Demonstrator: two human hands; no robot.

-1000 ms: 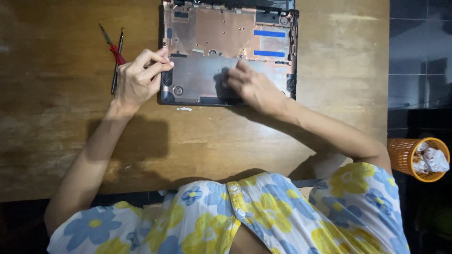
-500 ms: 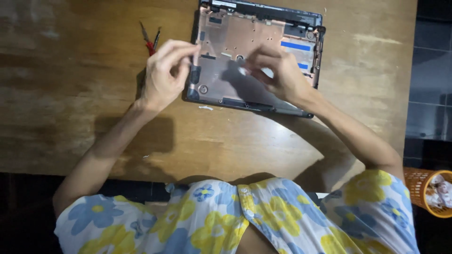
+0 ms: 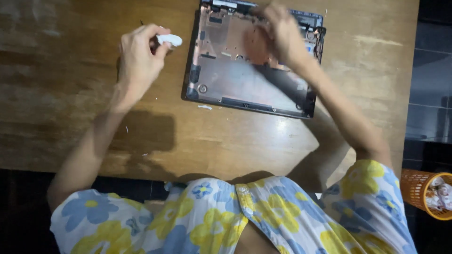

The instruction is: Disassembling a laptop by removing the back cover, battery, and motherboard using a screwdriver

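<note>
An opened laptop base (image 3: 245, 80), dark with a copper-coloured inner plate, lies on the wooden table (image 3: 70, 94) at the top middle. My left hand (image 3: 139, 59) is raised left of it and pinches a small white piece (image 3: 169, 40) between thumb and fingers. My right hand (image 3: 280, 33) rests on the far upper part of the laptop base, fingers bent onto its rear edge; whether it grips anything is hidden by blur. A dark tool tip (image 3: 141, 22) peeks out above my left hand.
A small white scrap (image 3: 205, 107) lies on the table just in front of the laptop. An orange basket (image 3: 431, 195) with crumpled white waste stands on the dark floor at the lower right. My flowered garment fills the bottom.
My left hand lifted off the laptop's left edge with the white piece and moved left. My right hand slid from the middle of the base up to its rear edge.
</note>
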